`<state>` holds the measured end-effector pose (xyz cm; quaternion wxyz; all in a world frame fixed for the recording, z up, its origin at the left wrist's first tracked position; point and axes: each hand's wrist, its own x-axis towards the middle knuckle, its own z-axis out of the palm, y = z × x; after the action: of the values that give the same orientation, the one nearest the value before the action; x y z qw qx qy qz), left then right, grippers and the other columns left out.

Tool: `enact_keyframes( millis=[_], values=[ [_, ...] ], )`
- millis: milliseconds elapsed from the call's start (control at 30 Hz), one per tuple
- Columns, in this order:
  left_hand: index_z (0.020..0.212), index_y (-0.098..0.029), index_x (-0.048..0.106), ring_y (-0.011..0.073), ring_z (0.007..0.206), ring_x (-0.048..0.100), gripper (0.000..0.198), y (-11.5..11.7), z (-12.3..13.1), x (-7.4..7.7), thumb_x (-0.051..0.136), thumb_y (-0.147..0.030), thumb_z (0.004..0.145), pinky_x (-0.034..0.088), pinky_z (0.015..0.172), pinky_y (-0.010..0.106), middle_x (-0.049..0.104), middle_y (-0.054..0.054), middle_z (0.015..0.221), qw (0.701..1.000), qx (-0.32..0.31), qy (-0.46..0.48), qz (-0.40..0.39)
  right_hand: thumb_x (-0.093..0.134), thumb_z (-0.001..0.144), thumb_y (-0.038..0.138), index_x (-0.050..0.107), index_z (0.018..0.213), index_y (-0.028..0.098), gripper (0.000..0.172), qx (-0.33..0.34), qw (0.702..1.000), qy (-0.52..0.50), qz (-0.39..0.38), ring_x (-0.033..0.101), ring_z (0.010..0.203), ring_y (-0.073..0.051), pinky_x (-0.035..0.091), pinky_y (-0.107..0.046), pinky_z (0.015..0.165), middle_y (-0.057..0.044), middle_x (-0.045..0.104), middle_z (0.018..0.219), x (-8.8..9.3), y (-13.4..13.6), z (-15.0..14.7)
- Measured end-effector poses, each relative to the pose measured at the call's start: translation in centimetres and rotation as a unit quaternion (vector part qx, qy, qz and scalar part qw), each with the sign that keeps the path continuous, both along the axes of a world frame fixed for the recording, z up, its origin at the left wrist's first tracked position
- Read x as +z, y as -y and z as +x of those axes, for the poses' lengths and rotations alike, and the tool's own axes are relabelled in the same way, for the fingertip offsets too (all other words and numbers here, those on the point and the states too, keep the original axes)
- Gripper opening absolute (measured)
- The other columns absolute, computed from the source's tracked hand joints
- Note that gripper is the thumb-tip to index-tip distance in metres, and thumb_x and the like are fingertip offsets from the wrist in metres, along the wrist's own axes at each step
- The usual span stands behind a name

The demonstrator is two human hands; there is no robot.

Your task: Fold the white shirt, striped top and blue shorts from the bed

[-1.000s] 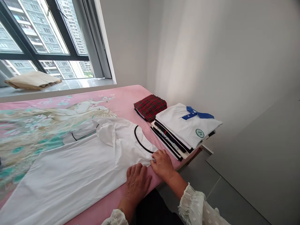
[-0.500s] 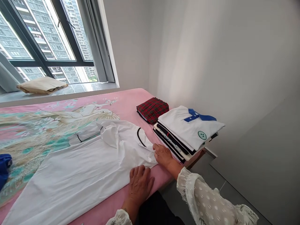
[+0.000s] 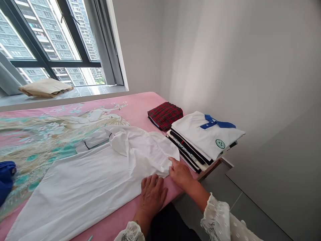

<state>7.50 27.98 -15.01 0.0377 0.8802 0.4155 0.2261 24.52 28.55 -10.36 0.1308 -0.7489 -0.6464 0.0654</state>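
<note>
A white garment (image 3: 82,180) with thin black trim lies spread across the pink bed (image 3: 130,110). My left hand (image 3: 152,195) rests flat on its near edge, fingers stretched out. Just to the right, my right hand (image 3: 181,174) touches the garment's right corner at the sleeve, fingers loosely extended on the cloth. The black-trimmed sleeve edge near that hand is folded under and hidden.
A stack of folded clothes (image 3: 205,142) topped by a white polo with a blue collar sits at the bed's right edge. A folded red plaid piece (image 3: 165,115) lies behind it. Blue cloth (image 3: 6,180) shows at far left. A beige bundle (image 3: 45,87) rests on the windowsill.
My right hand pushed the right sleeve outward and flattened it, so the black trim curve is no longer visible. The left hand stayed on the garment's edge.
</note>
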Motion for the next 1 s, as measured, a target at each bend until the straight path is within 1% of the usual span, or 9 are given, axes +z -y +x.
enact_keyframes(
  millis=[100,167,233,333,567,700,867,933,1000],
  values=[
    [0.105,-0.025,0.060,0.0252,0.100,0.051,0.025,0.1,-0.1,-0.3,0.052,-0.037,0.085,0.031,0.093,0.042,0.059,0.007,0.110,1.000,0.004,0.004,0.009,0.056,0.078,0.026,0.053,0.119,0.020,0.041,0.068,0.998,-0.008,-0.005,0.049,0.113,-0.023,0.035,-0.032,0.092,-0.008,0.060,0.116,0.0,0.2,-1.5],
    [0.105,-0.024,0.060,0.0252,0.100,0.051,0.025,0.2,-0.3,-0.4,0.053,-0.037,0.084,0.031,0.093,0.042,0.058,0.008,0.111,1.000,0.004,0.007,0.015,0.053,0.082,0.030,0.060,0.103,0.020,0.025,0.069,0.997,-0.011,-0.020,0.054,0.106,-0.024,0.036,-0.032,0.088,-0.009,0.064,0.104,-0.4,-0.2,-1.6],
    [0.102,-0.024,0.061,0.0254,0.101,0.051,0.024,0.3,-0.5,-0.4,0.055,-0.037,0.083,0.032,0.093,0.042,0.058,0.008,0.111,1.000,0.003,0.008,0.015,0.041,0.090,0.032,0.061,0.095,0.019,0.024,0.037,0.999,-0.014,-0.031,0.060,0.092,-0.023,0.038,-0.031,0.078,-0.009,0.067,0.091,-0.9,-0.5,-1.3],
    [0.098,-0.023,0.061,0.0249,0.100,0.051,0.021,0.3,-0.6,-0.3,0.054,-0.037,0.083,0.033,0.092,0.042,0.058,0.007,0.110,1.000,-0.002,0.008,0.006,0.030,0.094,0.028,0.058,0.098,0.018,0.030,-0.009,0.999,-0.019,-0.037,0.062,0.081,-0.021,0.037,-0.028,0.067,-0.009,0.068,0.087,-1.7,-0.9,-0.6],
    [0.104,-0.024,0.061,0.0231,0.105,0.053,0.024,0.9,-1.5,0.3,0.052,-0.035,0.085,0.033,0.099,0.042,0.060,0.007,0.113,1.000,-0.019,0.004,-0.001,0.035,0.094,0.032,0.050,0.117,0.021,0.029,-0.025,1.000,-0.011,-0.011,0.060,0.092,-0.021,0.036,-0.028,0.073,-0.008,0.067,0.099,-2.1,-1.0,-1.1],
    [0.123,-0.024,0.054,0.0240,0.124,0.045,0.037,2.5,-8.1,-0.2,0.048,-0.035,0.088,0.022,0.109,0.044,0.054,0.008,0.133,0.997,0.032,-0.054,0.040,0.035,0.094,0.028,0.050,0.117,0.019,0.029,-0.031,0.999,-0.013,-0.019,0.061,0.084,-0.021,0.036,-0.028,0.068,-0.009,0.066,0.091,-2.7,-0.6,-1.2],
    [0.136,-0.025,0.043,0.0292,0.132,0.038,0.050,5.6,-22.8,-0.5,0.045,-0.039,0.088,0.012,0.110,0.058,0.041,0.010,0.145,0.961,0.229,-0.157,-0.006,0.036,0.092,0.028,0.050,0.114,0.017,0.028,-0.015,1.000,-0.023,-0.013,0.061,0.082,-0.025,0.040,-0.033,0.069,-0.011,0.066,0.090,-4.1,0.1,-0.1],
    [0.131,-0.022,0.049,0.0336,0.132,0.037,0.048,6.8,-27.7,0.1,0.046,-0.040,0.087,0.014,0.106,0.064,0.043,0.013,0.143,0.926,0.334,-0.175,-0.033,0.039,0.090,0.028,0.052,0.112,0.015,0.029,-0.003,0.999,-0.003,0.038,0.059,0.085,-0.027,0.042,-0.038,0.075,-0.013,0.065,0.091,-4.1,0.3,0.0],
    [0.124,-0.019,0.056,0.0340,0.131,0.038,0.043,7.3,-30.2,0.8,0.045,-0.038,0.087,0.019,0.105,0.064,0.046,0.015,0.140,0.905,0.390,-0.168,-0.015,0.041,0.088,0.028,0.054,0.107,0.014,0.027,0.031,0.990,-0.006,0.134,0.057,0.091,-0.029,0.042,-0.042,0.085,-0.014,0.063,0.096,-3.4,0.9,-1.2]
  ],
)
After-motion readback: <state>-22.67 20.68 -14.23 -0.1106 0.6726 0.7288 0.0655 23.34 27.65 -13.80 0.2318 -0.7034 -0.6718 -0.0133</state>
